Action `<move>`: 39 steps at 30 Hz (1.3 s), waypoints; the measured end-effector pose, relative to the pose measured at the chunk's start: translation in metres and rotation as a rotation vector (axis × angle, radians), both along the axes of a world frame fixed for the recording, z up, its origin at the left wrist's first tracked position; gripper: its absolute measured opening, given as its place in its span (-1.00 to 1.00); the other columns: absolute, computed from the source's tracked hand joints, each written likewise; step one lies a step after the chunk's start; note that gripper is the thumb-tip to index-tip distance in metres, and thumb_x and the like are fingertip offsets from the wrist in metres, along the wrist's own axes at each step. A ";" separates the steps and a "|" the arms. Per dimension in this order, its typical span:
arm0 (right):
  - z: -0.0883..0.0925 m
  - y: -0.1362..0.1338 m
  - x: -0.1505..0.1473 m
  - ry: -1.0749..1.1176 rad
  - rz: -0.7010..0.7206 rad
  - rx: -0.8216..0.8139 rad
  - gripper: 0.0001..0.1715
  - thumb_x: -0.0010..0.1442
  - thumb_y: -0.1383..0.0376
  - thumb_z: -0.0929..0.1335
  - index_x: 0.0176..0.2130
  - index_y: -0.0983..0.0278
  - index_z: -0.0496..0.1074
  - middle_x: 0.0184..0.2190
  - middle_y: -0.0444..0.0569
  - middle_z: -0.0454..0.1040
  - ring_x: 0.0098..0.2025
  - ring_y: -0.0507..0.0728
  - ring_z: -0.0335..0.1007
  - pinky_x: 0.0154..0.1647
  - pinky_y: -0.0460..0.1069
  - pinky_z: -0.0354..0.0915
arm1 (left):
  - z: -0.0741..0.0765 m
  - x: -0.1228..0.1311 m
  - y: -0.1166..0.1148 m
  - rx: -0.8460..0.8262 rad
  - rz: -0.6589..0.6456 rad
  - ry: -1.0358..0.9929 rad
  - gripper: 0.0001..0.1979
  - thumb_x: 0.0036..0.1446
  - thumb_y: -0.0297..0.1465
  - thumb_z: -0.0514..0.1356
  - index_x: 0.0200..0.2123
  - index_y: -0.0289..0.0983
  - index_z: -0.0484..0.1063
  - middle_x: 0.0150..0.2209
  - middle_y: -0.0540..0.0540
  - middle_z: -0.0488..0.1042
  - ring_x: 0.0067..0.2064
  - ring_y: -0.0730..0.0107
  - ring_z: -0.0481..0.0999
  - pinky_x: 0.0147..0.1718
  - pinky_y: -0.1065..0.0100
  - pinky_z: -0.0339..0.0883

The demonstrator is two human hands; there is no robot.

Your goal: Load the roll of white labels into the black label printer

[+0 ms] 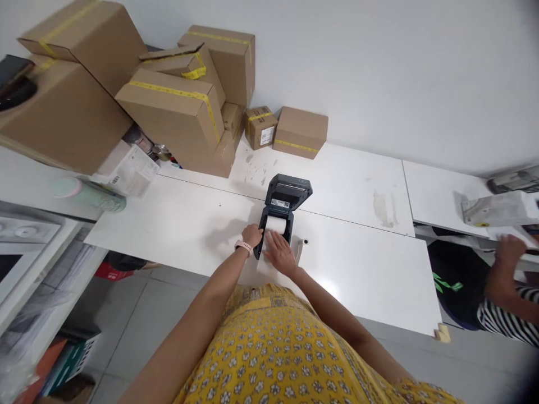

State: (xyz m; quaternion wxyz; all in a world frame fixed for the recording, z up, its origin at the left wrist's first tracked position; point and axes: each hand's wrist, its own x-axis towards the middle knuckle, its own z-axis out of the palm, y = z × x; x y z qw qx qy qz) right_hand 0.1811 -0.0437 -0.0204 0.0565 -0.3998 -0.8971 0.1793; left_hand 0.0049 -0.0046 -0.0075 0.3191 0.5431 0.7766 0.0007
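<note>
Head view: printer (281,210) sits lid-up in the middle of the table (362,269), white paper roll (275,224) exposed inside. Left hand (251,234) is at its 8 o'clock, fingers curled onto the left edge. Right hand (279,252) is at 6 o'clock, fingers open and flat on the paper. Cardboard boxes (177,106) are stacked at 10 o'clock, another person's hand (510,249) at 3 o'clock.

A plain white wall (379,67) backs a long white table (357,269), and a second white table (433,191) stands just beside it. Yellow-taped cardboard boxes (168,106) are piled at the left. The evenly lit floor (138,314) is pale grey tile.
</note>
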 end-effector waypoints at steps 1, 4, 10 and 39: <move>-0.001 -0.016 0.005 -0.008 0.022 -0.014 -0.24 0.34 0.18 0.23 0.41 0.28 -0.05 0.42 0.13 -0.06 0.45 0.27 -0.21 0.40 0.22 -0.06 | 0.000 0.000 0.000 0.000 0.008 0.003 -0.69 0.29 -0.27 0.06 -0.25 -0.30 0.56 -0.18 -0.28 0.59 -0.04 0.14 0.56 -0.16 0.34 0.34; -0.004 -0.046 0.016 -0.050 0.083 -0.078 -0.14 0.24 0.24 0.32 0.41 0.26 -0.04 0.43 0.11 -0.14 0.46 0.26 -0.29 0.42 0.20 -0.08 | 0.001 -0.001 0.001 -0.001 0.036 -0.003 -0.71 0.28 -0.28 0.07 -0.27 -0.29 0.56 -0.17 -0.26 0.59 -0.04 0.17 0.56 -0.17 0.38 0.32; -0.001 -0.048 0.024 -0.062 0.154 -0.157 -0.05 0.16 0.30 0.39 0.40 0.28 -0.04 0.44 0.13 -0.20 0.46 0.24 -0.30 0.41 0.18 -0.08 | -0.002 -0.005 -0.029 -0.038 0.154 -0.176 -0.50 0.32 -0.08 -0.02 -0.47 -0.29 0.47 -0.34 -0.24 0.58 -0.20 0.19 0.59 -0.28 0.37 0.33; 0.135 0.154 0.008 0.464 -0.233 -0.044 -0.15 0.38 -0.13 -0.07 0.04 0.29 0.48 0.02 0.12 0.50 0.11 0.28 0.37 0.20 0.23 0.21 | -0.011 0.024 -0.116 -0.132 0.543 -0.620 -0.68 -0.02 -0.25 0.38 -0.56 -0.31 0.35 -0.60 0.01 0.39 -0.48 0.46 0.45 -0.46 0.46 0.33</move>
